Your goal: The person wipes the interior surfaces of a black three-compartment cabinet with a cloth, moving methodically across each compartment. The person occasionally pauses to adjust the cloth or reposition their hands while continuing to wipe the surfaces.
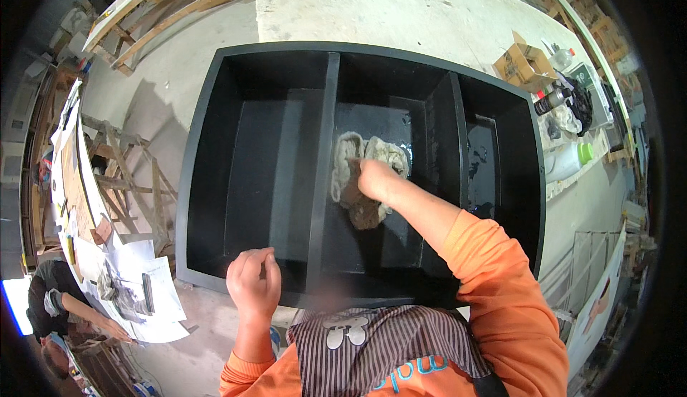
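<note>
The black rectangular open box with two dividers (328, 175) fills the centre of the frame before you. In its middle compartment lies the crumpled off-white cloth with a brown patch (348, 155), directly under and around your right hand (378, 180). That hand is closed on the cloth, with folds spreading to both sides of it; your fingertips are hidden. Your left hand (254, 282) is at the box's near rim, lower left of centre, well apart from the cloth; its fingers are curled, and you cannot tell from here whether they grip the rim. The compartment floor shines wet near the cloth, and glossy patches show in the narrow compartment to the right.

Across the top of the frame spreads a pale, stained tabletop (401, 11). Bare grey floor (168, 89) shows at upper left, below a wooden trestle frame (179, 21). At lower left, another person's arm (93, 316) reaches beside white paper sheets (161, 293). At upper right stand an open brown cardboard carton (526, 66) and, below it, a white bottle with a green cap (565, 162).

Blue lettering, partly covered, crosses your orange sweatshirt (512, 286) at bottom centre; marks on the sheets and carton are too small to read.
</note>
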### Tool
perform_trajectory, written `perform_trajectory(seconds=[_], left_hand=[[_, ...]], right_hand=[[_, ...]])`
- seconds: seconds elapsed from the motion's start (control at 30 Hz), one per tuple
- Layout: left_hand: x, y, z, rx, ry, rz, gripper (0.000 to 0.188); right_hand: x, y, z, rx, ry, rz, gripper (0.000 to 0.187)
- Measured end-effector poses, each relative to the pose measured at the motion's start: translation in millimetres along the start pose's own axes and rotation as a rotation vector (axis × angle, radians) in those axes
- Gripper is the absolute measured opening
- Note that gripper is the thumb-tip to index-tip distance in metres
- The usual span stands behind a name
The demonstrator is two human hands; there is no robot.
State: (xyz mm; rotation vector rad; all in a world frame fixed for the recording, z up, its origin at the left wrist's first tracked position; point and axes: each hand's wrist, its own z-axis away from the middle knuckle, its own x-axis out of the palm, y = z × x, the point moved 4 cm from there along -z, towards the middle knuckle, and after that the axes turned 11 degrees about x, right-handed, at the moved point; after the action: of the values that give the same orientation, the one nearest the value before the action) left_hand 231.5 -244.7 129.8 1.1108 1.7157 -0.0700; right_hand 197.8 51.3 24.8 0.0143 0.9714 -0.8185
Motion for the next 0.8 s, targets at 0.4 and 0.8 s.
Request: perform_trajectory(seconds=[0.4, 0.8], left_hand=[[1, -1, 4, -0.011, 0.030, -0.017, 0.007], [2, -1, 4, -0.003, 0.037, -0.012, 0.007]], right_hand=[[38, -7, 111, -0.209, -0.246, 0.265, 0.028], [59, -10, 123, -0.398, -0.520, 0.382, 0.031]])
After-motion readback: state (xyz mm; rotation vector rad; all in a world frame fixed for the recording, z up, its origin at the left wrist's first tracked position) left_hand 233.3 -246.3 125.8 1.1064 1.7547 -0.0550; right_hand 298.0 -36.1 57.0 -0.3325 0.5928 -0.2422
